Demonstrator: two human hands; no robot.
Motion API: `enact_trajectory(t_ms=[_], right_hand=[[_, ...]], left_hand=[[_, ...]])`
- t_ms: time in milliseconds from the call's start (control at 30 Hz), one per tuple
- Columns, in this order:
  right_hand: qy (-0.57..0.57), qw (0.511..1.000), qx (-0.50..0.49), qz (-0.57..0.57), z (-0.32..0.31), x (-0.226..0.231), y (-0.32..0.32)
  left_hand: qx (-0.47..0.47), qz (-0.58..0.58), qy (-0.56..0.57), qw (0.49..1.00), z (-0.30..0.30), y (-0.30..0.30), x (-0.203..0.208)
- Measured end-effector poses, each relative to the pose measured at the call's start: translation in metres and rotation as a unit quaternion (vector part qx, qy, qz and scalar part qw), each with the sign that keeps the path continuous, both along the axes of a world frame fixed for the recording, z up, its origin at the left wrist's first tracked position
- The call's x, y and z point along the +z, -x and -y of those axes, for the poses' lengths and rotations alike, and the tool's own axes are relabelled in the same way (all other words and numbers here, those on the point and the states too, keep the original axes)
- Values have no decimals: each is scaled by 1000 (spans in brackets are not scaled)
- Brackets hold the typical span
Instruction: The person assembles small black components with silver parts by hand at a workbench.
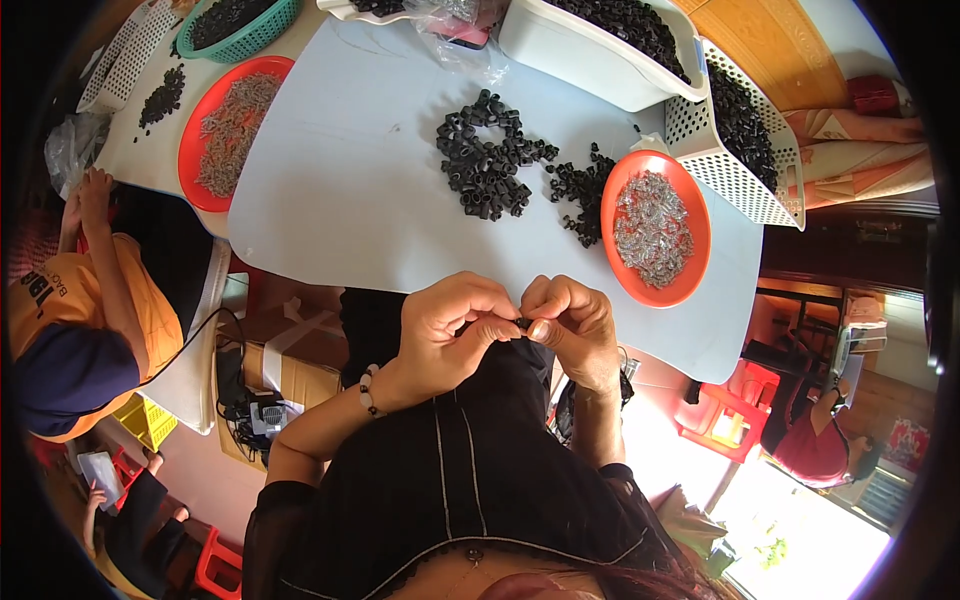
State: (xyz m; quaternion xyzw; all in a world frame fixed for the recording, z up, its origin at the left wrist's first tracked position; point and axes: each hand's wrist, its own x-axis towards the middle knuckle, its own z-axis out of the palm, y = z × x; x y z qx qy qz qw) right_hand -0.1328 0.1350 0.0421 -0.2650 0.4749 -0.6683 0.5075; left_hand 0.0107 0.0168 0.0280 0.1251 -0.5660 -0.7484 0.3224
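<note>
My left hand [455,325] and my right hand [570,325] meet in front of my chest, just off the table's near edge. Thumb and forefinger of each are pinched together on one small black piece [522,324], mostly covered by the fingertips. A loose heap of short black tubular pieces [487,185] lies on the pale blue table [340,190] beyond my hands. To its right is a smaller pile of black pieces [582,195]. An orange plate [704,240] next to that pile holds many small clear or silvery pieces [652,228].
A white tub [590,70] and a perforated white basket [715,165], both filled with black parts, stand at the back right. At the left are another orange plate [190,165] and a green basket [245,45]. A person in an orange shirt [140,290] sits there.
</note>
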Motion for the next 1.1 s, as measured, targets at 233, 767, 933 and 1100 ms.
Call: enact_trajectory(t_ms=[233,767,933,1100], right_hand=[[-11,1000,9,18,-4,6,-6],[27,993,38,105,17,-2,0],[13,989,72,126,19,-7,-4],[4,986,70,148,17,-9,-4]], left_hand=[[35,38,211,976,-2,-8,10],[100,-4,59,993,2,6,6],[111,0,125,986,5,2,6],[112,38,220,968,8,-1,12]])
